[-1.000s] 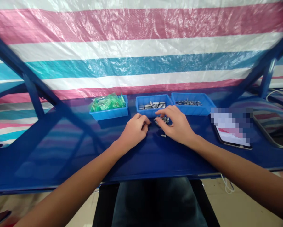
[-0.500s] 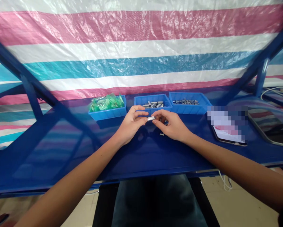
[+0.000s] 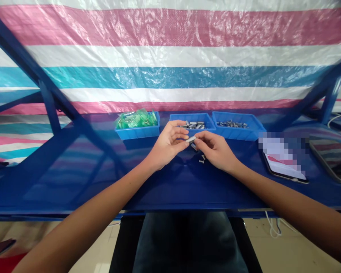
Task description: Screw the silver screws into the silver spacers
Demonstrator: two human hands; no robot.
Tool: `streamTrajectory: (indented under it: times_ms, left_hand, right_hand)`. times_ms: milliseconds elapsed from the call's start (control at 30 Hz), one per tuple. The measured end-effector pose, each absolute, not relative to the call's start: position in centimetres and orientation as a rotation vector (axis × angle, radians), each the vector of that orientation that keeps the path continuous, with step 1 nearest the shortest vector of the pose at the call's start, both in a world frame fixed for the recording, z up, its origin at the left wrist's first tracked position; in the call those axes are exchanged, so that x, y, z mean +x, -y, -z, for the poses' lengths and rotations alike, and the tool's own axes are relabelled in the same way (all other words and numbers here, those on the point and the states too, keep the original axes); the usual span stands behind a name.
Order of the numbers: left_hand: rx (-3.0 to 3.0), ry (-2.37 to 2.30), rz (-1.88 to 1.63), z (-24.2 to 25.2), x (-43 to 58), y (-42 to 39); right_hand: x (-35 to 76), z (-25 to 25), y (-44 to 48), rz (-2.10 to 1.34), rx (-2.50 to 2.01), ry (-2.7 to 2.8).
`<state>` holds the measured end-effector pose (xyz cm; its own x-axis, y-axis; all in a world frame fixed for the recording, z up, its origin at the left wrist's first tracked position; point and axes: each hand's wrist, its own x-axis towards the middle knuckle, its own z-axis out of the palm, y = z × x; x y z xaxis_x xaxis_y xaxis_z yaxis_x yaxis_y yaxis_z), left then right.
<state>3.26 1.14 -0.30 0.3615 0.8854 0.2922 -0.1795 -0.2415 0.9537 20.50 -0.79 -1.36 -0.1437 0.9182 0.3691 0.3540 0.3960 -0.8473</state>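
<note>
Between my two hands is a small silvery metal piece (image 3: 190, 139), short and bar-shaped. The thumb and fingers of my left hand (image 3: 170, 144) pinch its left end. At its right end, the thumb and forefinger of my right hand (image 3: 212, 148) are closed on it too. Several small metal parts (image 3: 201, 161) lie on the blue table by my right hand, and another silvery piece (image 3: 194, 147) lies just below the held one. Behind my hands, the middle blue bin (image 3: 210, 131) holds similar metal pieces.
On the left, a blue bin (image 3: 139, 132) holds green pieces in clear plastic bags. A right blue bin (image 3: 244, 133) contains small metal parts. Farther right lie a phone (image 3: 286, 175) and a dark glossy panel (image 3: 335, 159). Blue metal struts (image 3: 49, 108) rise at both sides before a striped sheet.
The view has shifted slightly. The held metal piece has tilted, its right end now higher. A silvery piece and small parts on the table show more plainly beneath my right hand.
</note>
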Motion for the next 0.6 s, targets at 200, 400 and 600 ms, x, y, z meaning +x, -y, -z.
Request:
streamTrajectory:
  times_ms: [200,400,600]
  left_hand:
    - [1.383,-0.820,-0.987,0.5,3.6,-0.9]
    - [1.193,-0.796,-0.874,0.7,3.6,-1.2]
    - [1.133,-0.727,-1.078,1.1,3.4,-2.0]
  right_hand:
    - [20.2,1.6,0.9,-0.373,-1.062,1.798]
    - [20.2,1.7,0.8,-0.137,-0.919,1.933]
    - [20.1,2.4,0.5,-0.178,-0.939,1.974]
